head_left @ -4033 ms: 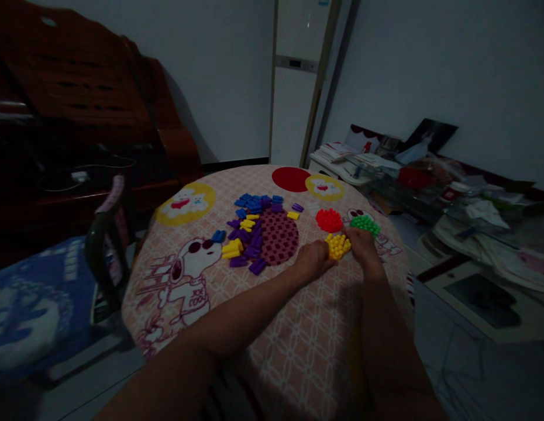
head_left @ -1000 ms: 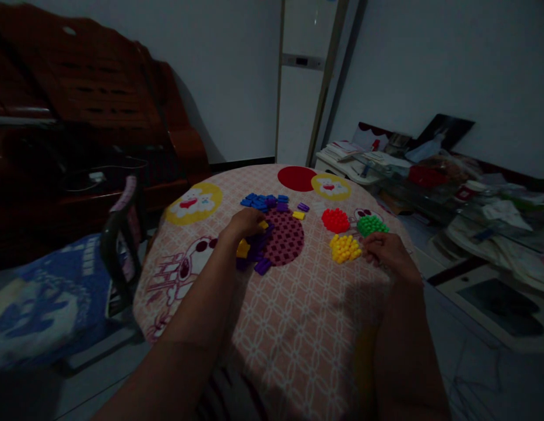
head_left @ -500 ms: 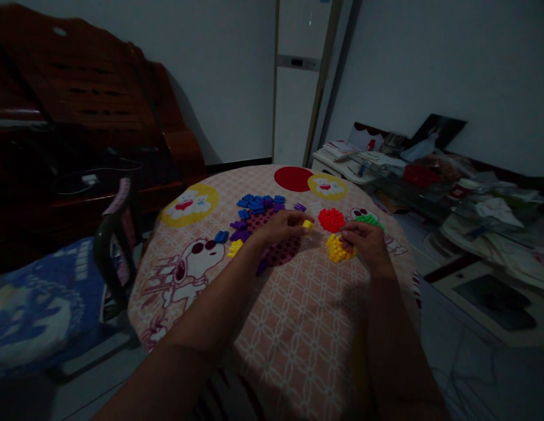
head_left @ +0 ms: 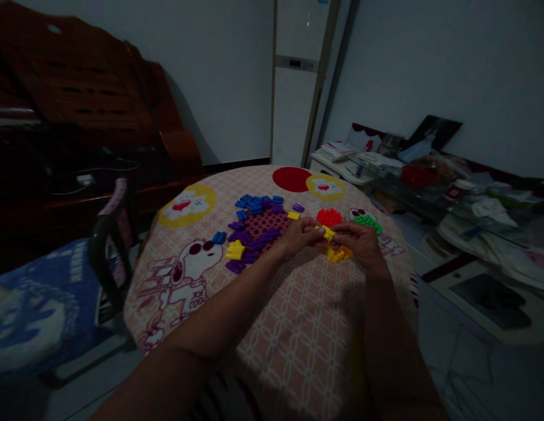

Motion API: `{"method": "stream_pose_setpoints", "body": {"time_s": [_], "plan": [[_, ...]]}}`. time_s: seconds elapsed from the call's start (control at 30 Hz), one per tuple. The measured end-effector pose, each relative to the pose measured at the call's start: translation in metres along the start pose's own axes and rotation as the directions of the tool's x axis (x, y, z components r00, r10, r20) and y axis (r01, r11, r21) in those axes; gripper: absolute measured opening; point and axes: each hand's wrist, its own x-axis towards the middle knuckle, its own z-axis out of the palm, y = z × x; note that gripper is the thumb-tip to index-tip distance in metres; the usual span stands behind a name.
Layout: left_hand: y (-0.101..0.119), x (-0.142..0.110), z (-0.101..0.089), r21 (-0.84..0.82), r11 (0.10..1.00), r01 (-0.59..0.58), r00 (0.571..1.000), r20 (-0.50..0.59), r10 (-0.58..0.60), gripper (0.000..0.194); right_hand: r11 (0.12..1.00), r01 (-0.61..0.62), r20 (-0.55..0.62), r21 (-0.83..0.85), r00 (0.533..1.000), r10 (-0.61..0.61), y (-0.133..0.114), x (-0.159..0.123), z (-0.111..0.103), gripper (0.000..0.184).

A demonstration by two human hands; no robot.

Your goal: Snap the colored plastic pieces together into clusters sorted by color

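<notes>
My left hand [head_left: 303,235] and my right hand [head_left: 356,241] meet over the right part of the round table, both closed with fingertips on small yellow toy building blocks [head_left: 328,233]. Just below them is a pile of yellow blocks [head_left: 340,254], partly hidden by my right hand. A cluster of red blocks [head_left: 329,217] sits right behind the fingers. Green blocks [head_left: 368,223] lie beyond my right hand. One yellow block [head_left: 293,216] rests on the table past my left hand.
Purple blocks [head_left: 267,235], blue blocks [head_left: 254,204] and a yellow block group [head_left: 235,250] lie left of my hands on the patterned tablecloth [head_left: 281,327]. A chair [head_left: 109,245] stands at left, a wooden bench [head_left: 92,105] behind it. A cluttered glass-topped stand [head_left: 430,193] is at right.
My left hand has moved right to meet my right hand at yellow blocks. The yellow block formerly at its fingertips seems let go; one now lies on the table behind that hand.
</notes>
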Motion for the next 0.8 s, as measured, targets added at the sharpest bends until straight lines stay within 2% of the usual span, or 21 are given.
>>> {"method": "stream_pose_setpoints", "body": {"time_s": [0.1,0.2,0.3,0.4,0.5,0.6,0.8], "plan": [[0.001,-0.001,0.002,0.019,0.999,0.027,0.999,0.041,-0.028,0.039,1.0,0.017,-0.018,-0.018,1.0,-0.017,-0.007,-0.002,0.0,0.03],[0.003,-0.002,0.004,0.022,0.999,0.028,0.995,0.092,-0.03,0.037,0.999,0.045,-0.052,-0.028,0.998,-0.047,-0.012,-0.005,-0.01,0.023],[0.006,-0.002,0.0,0.022,1.0,-0.007,0.997,0.082,0.005,0.038,0.997,0.063,-0.175,-0.039,0.982,-0.069,-0.014,-0.012,-0.036,0.016],[0.008,0.0,-0.007,0.046,0.998,-0.032,0.999,0.041,0.03,0.038,0.996,0.022,-0.273,-0.083,0.961,-0.044,-0.01,-0.02,-0.068,0.015],[0.008,0.002,-0.015,0.066,0.997,-0.026,0.999,0.032,0.024,0.038,0.978,-0.112,-0.204,-0.178,0.976,0.075,-0.004,-0.023,-0.087,0.019],[0.009,0.002,-0.019,0.075,0.997,-0.019,1.0,0.022,0.018,0.035,0.924,-0.232,-0.096,-0.305,0.972,0.213,0.003,-0.021,-0.088,0.021],[0.014,0.002,-0.025,0.066,0.998,-0.008,0.999,-0.031,0.011,0.027,0.861,-0.228,0.004,-0.456,0.966,0.258,0.009,-0.014,-0.077,0.021]]}}
